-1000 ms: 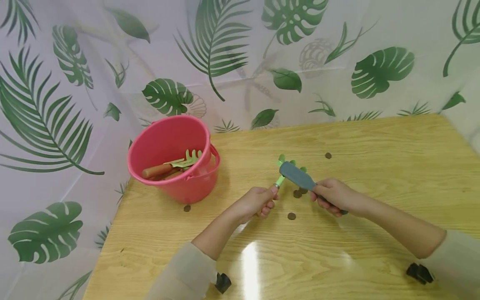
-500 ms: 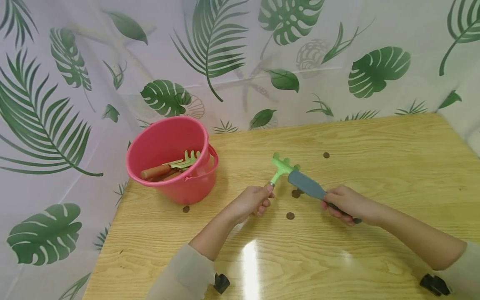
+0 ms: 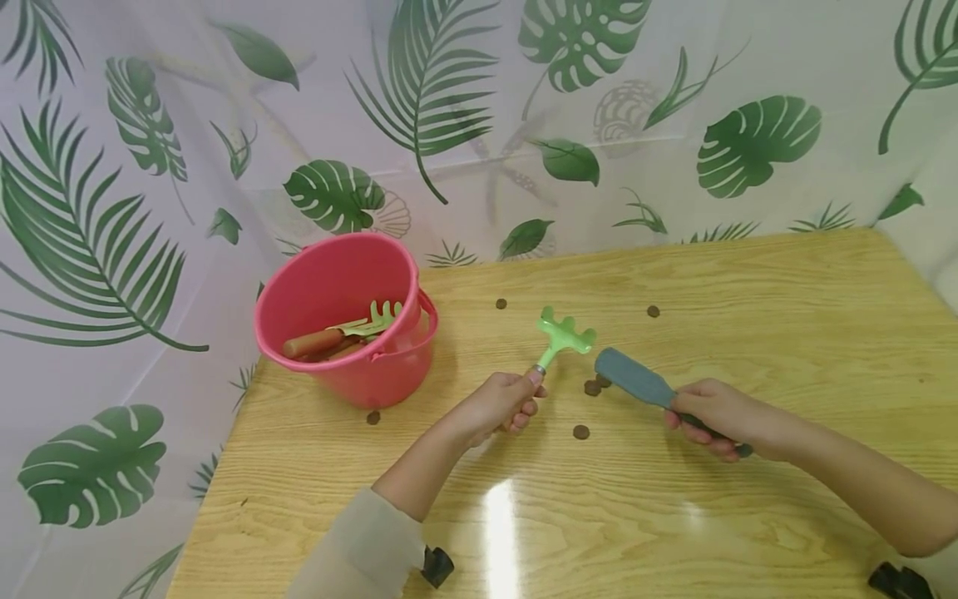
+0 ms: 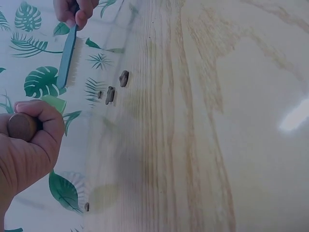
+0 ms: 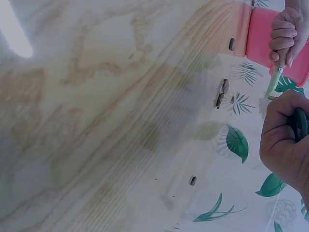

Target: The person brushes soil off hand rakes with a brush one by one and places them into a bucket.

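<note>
My left hand grips the brown wooden handle of a small green hand rake, its tines pointing away from me above the table. My right hand holds a grey-blue brush by its dark handle, the flat back upward. Pale bristles show along one side in the left wrist view. The brush tip and the rake head are a little apart. Small dark brown clumps lie on the wood: a pair by the brush tip, one nearer me, one beyond the rake.
At the left stands a pink bucket, tilted, with green tools and a wooden-handled one inside. More brown clumps lie by the bucket's base and at the back right. A leaf-printed sheet hangs behind the wooden table.
My right hand has drawn the brush right and toward me, off the rake head, which now shows whole. A brown clump now shows beyond the rake. My left hand has shifted slightly left.
</note>
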{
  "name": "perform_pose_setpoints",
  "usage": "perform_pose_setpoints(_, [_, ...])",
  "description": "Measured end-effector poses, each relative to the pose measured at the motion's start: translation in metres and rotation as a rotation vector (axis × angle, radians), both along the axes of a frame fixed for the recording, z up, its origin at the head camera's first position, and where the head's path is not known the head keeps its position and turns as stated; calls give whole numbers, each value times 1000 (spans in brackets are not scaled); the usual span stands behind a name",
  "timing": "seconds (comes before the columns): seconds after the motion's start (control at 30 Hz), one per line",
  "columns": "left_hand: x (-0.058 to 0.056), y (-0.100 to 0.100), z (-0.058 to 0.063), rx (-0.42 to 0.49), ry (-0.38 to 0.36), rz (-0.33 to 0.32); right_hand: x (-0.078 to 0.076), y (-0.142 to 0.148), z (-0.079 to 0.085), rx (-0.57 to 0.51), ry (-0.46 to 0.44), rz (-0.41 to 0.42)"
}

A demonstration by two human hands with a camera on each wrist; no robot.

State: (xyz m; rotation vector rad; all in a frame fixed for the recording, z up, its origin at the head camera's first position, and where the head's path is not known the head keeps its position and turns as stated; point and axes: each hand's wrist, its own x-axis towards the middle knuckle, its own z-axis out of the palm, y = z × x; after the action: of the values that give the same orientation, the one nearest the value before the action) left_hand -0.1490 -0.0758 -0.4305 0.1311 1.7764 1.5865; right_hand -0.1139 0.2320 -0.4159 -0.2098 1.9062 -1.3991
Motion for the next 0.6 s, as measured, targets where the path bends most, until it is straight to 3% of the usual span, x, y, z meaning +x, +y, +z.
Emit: perform_pose_setpoints(0.6, [5,2,5,67,-67,-9,-8,-18,20,-128,-71,58])
